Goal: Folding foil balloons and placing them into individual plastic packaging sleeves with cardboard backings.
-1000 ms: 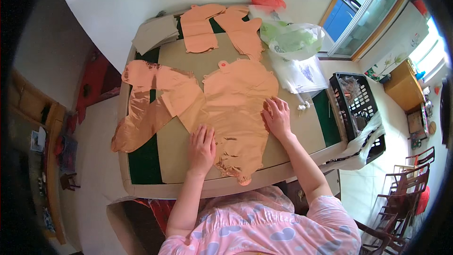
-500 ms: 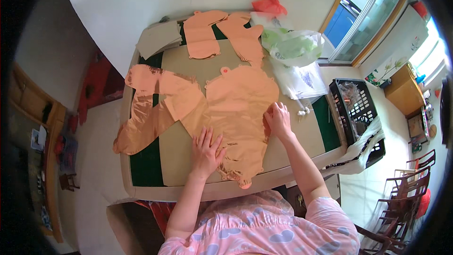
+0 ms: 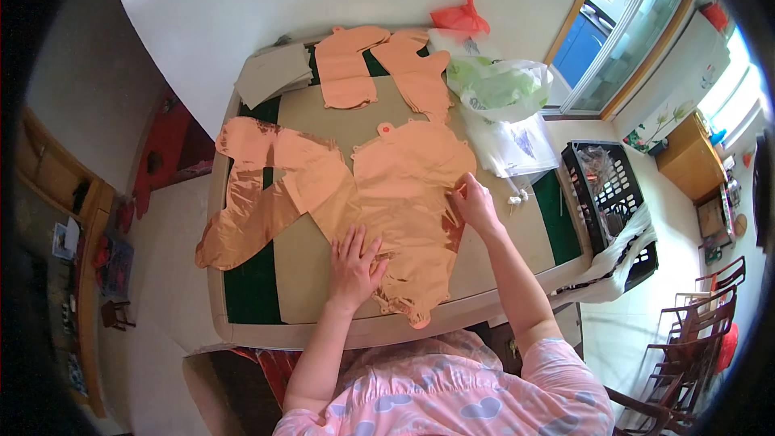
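A flat, uninflated rose-gold foil balloon lies in the middle of the table, its narrow end toward me. My left hand rests on its lower left edge with the fingers stretched out. At the right edge, my right hand has its fingertips pinched on the foil, which creases and lifts a little there. To the left lies another shiny foil balloon, bent and overlapping the middle one's side. Two further stacks of foil pieces, one straight-sided and one curved, are at the far side.
Grey sheets are stacked at the far left corner. Clear plastic bags, a green-and-white bag and a red bag sit at the far right. A black crate stands against the table's right side.
My right hand has shifted slightly away from me along the edge, and the foil beside its fingers is more creased. My left hand stays in place. The view has tilted slightly.
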The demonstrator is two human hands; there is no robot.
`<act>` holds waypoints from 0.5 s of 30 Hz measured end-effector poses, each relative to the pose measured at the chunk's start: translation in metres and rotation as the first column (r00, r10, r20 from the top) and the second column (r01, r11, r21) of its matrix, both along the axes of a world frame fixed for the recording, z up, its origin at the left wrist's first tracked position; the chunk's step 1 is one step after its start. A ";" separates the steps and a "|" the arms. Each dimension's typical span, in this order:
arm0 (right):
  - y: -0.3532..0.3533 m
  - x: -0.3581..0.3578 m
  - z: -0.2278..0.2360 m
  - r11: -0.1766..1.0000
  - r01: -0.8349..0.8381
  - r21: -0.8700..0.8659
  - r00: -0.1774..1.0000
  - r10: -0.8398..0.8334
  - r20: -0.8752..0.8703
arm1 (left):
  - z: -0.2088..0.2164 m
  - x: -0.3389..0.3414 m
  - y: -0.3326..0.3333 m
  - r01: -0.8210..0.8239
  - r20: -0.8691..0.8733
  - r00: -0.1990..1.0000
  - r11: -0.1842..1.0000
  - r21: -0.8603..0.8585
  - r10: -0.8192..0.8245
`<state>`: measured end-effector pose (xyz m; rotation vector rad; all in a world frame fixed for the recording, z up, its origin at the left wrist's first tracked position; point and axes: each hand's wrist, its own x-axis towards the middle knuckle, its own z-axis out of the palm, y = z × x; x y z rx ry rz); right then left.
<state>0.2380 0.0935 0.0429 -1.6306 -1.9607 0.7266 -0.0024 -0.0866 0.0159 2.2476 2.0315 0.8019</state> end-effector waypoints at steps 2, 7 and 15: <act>-0.004 0.001 -0.004 0.999 -0.002 0.034 0.999 0.003 -0.051 | 0.000 0.000 0.000 -0.005 0.001 1.000 1.000 -0.001 0.005; -0.012 -0.008 0.004 0.977 -0.059 -0.206 0.950 -0.009 -0.314 | -0.002 0.002 0.001 -0.002 0.011 1.000 1.000 -0.003 0.002; -0.026 -0.001 -0.035 0.897 -0.037 0.441 0.998 0.060 -0.038 | -0.004 0.002 0.000 0.005 -0.001 1.000 1.000 0.021 -0.005</act>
